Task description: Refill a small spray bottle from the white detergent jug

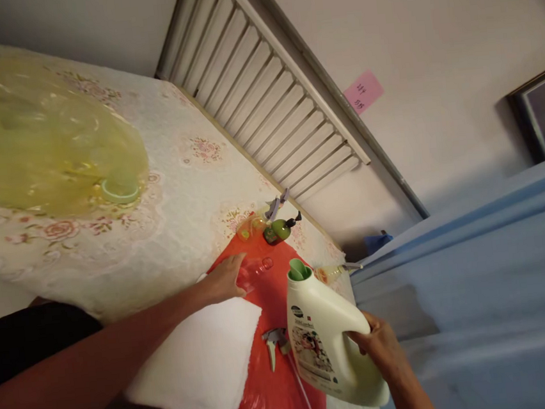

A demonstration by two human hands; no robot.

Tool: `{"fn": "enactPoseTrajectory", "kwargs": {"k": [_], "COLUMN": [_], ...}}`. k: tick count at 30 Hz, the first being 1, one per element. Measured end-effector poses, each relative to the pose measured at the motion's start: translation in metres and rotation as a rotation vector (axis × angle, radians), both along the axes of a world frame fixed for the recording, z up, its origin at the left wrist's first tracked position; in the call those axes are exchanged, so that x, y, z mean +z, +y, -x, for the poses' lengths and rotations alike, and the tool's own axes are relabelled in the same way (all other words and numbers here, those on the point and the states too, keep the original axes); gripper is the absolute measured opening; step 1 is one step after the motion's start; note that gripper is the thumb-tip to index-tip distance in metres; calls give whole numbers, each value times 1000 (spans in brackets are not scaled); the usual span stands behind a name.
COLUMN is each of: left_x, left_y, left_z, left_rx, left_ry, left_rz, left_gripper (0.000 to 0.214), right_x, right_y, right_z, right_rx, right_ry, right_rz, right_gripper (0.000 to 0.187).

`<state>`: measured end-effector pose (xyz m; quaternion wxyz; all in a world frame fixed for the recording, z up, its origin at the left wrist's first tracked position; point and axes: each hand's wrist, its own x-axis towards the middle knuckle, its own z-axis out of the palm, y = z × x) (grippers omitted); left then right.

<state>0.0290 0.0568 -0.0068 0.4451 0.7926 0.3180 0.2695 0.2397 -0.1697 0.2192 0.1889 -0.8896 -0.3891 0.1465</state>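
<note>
My right hand [379, 342] is wrapped round the handle of a big pale laundry detergent bottle [331, 340], held tilted with its green spout [298, 269] uncapped and facing up. My left hand [226, 277] is closed round a clear empty-looking bottle [254, 270]; its ringed neck points toward the detergent bottle. Below them a grey trigger spray head [277, 342] with its long tube lies on the red plastic sheet [266, 395]. A white folded cloth [203, 359] rests under my left forearm, on the sheet's left part.
At the sheet's far edge stand a green pump bottle [278, 231] and a clear spray bottle [254, 224]. Another spray bottle [330, 273] is behind the detergent. A yellow plastic bag [49, 136] covers the flowered tablecloth [179, 194] at left. A radiator [271, 95] and blue curtain [478, 287] border the table.
</note>
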Motion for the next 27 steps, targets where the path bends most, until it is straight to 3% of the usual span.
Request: {"fn": "enactPoseTrajectory", "kwargs": {"k": [10,27], "left_x": [-12,-16], "left_y": [-3,-1], "left_z": [1,-1], "left_rx": [-10,-24], "left_ry": [-94,-208], "left_rz": [1,113], "left_gripper": [85,84], "right_x": [1,8], "right_y": [7,28], "right_z": [2,5], "right_rx": [68,129], "right_ry": [-104,-162], "right_rz": [128,217], "right_gripper": [19,15]}}
